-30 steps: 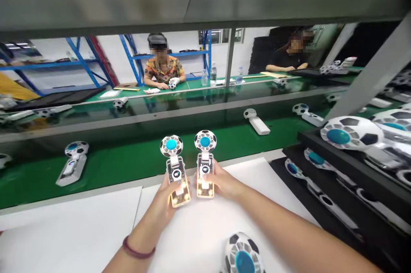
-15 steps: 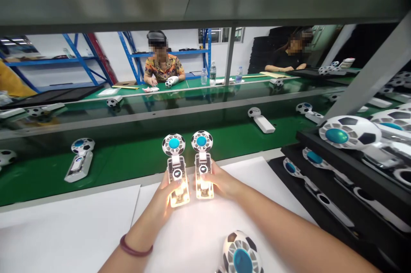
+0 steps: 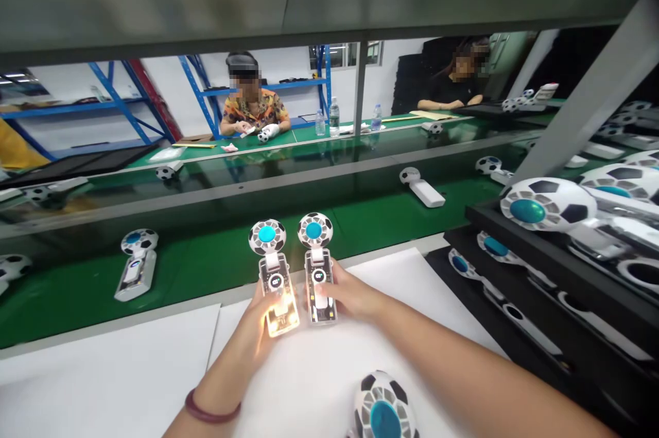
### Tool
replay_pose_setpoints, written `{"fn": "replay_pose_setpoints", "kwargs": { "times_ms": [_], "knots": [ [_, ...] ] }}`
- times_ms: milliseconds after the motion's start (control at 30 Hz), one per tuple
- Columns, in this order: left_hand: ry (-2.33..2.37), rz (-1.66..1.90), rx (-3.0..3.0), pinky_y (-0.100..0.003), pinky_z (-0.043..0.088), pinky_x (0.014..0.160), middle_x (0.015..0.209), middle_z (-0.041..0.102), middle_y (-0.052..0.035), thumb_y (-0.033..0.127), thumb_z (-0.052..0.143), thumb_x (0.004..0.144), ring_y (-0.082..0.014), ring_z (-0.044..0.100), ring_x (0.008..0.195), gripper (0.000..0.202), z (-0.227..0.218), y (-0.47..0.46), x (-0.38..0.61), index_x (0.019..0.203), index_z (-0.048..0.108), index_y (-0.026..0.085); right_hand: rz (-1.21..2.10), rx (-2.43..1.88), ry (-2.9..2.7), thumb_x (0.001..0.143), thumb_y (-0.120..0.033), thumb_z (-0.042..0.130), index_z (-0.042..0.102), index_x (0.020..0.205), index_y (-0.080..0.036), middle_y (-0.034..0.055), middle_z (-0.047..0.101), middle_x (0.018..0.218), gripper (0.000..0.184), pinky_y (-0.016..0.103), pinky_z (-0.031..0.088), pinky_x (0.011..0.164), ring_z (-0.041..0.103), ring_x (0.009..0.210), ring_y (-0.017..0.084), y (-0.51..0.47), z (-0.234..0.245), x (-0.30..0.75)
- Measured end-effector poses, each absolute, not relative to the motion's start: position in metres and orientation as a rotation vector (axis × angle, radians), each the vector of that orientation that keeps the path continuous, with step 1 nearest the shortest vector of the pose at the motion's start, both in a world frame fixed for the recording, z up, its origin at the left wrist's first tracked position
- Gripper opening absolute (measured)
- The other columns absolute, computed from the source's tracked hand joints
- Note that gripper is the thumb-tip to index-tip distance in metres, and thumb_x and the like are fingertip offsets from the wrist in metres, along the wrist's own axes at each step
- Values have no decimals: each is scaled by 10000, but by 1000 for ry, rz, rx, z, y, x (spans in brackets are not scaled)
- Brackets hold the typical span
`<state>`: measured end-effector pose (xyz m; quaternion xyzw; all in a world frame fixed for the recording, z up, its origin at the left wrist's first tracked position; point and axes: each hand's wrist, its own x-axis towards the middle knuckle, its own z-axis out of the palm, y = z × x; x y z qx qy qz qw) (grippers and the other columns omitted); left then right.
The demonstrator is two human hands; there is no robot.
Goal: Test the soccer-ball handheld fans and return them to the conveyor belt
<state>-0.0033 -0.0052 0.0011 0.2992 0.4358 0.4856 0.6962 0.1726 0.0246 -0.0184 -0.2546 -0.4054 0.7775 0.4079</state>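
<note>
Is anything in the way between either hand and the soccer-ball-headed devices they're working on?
Nothing visible. The left hand is already touching the lower end of the lit device, and the right hand is touching the unlit device beside it. No other object lies between them.

From my station, I can see that the clear plastic handheld gadget with the football-patterned head (image 3: 318, 280) under the right hand (image 3: 353, 294) has lost its warm yellow glow since a moment ago.
</note>
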Motion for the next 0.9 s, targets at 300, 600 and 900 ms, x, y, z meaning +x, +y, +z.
{"fn": "replay_pose_setpoints", "kwargs": {
  "times_ms": [300, 600, 900],
  "knots": [
    [963, 1142, 704, -317, 499, 646, 828, 646, -40, 208, 703, 669, -252, 637, 787, 639, 6, -8, 0, 1223, 387, 251, 2031, -596, -965, 517, -282, 827, 288, 1150, -221, 14, 559, 920, 834, 383, 435, 809, 591, 801, 175, 23, -16, 173],
    [945, 1103, 823, -295, 502, 633, 886, 669, -54, 240, 757, 640, -257, 644, 795, 785, 7, -11, 3, 1294, 324, 281, 1973, -618, -1076, 563, -284, 802, 305, 1190, -231, 33, 546, 1016, 802, 409, 408, 894, 558, 921, 191, 27, -27, 175],
    [986, 1079, 818, -332, 507, 685, 941, 652, -73, 256, 748, 651, -269, 633, 838, 783, 7, -9, 1, 1298, 307, 269, 1871, -727, -1250, 577, -337, 784, 263, 1235, -190, 74, 503, 1089, 852, 423, 372, 929, 509, 1015, 230, 26, -23, 177]
  ]
}}
